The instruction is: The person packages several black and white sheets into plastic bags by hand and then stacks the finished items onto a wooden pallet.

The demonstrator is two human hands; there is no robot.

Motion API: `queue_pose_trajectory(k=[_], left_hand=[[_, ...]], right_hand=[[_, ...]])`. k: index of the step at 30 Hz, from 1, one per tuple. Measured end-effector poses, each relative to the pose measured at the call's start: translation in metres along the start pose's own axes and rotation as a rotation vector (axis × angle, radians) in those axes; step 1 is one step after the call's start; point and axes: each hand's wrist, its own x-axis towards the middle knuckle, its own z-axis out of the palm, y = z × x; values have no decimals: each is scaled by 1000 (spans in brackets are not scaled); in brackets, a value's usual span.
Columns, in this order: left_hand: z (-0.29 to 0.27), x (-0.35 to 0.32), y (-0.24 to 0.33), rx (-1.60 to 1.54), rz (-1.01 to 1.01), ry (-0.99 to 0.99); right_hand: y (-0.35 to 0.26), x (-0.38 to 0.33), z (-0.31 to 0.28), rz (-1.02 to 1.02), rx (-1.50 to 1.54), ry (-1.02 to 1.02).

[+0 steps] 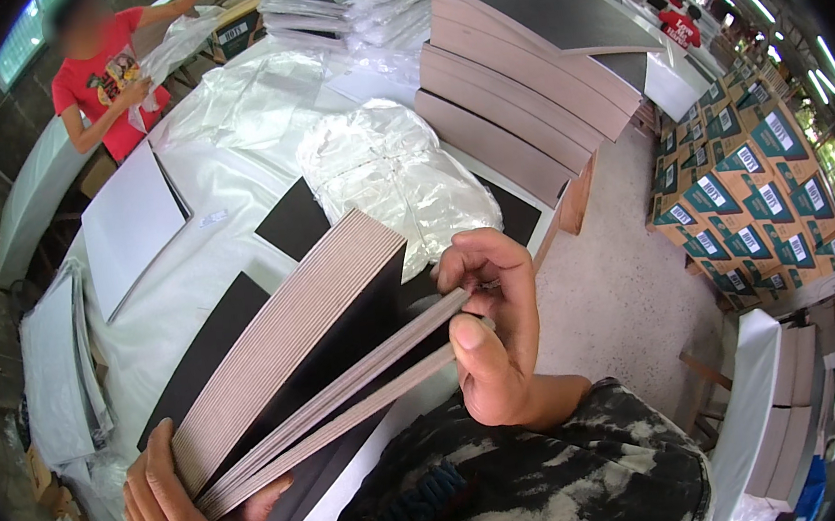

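A thick stack of black-faced boards with pale grey-brown edges (282, 319) stands tilted on the table in front of me. My left hand (190, 508) is wrapped around its lower left end, thumb on the near side. Toward me, a few boards (349, 383) fan apart from the main block, leaving wedge-shaped gaps. My right hand (494, 328) pinches the right-hand corners of these separated boards between thumb and curled fingers. More black board (210, 346) lies flat beneath and beyond the stack. Just past it rests a bundle of clear plastic bags (394, 172).
Tall piles of black-topped boards (513, 101) stand at the far right of the white-covered table (215, 190). White sheets (133, 228) lie on the left. Cartons (747, 189) are stacked beyond the aisle. A person in a red shirt (104, 85) handles clear plastic across the table.
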Motion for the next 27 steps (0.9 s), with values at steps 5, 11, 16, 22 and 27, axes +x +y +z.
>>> queue_pose_trajectory(k=[5, 11, 16, 22, 27], left_hand=[[3, -1, 0, -21, 6, 14], [4, -2, 0, -28, 9, 24], [3, 2, -2, -14, 40, 28], [7, -3, -4, -45, 20, 25], [7, -4, -5, -52, 19, 22]], right_hand=[[5, 3, 10, 19, 206, 35], [-4, 5, 13, 145, 126, 49], [-6, 7, 2, 152, -42, -99], [-10, 6, -1, 113, -99, -99], [-8, 4, -1, 104, -85, -91]])
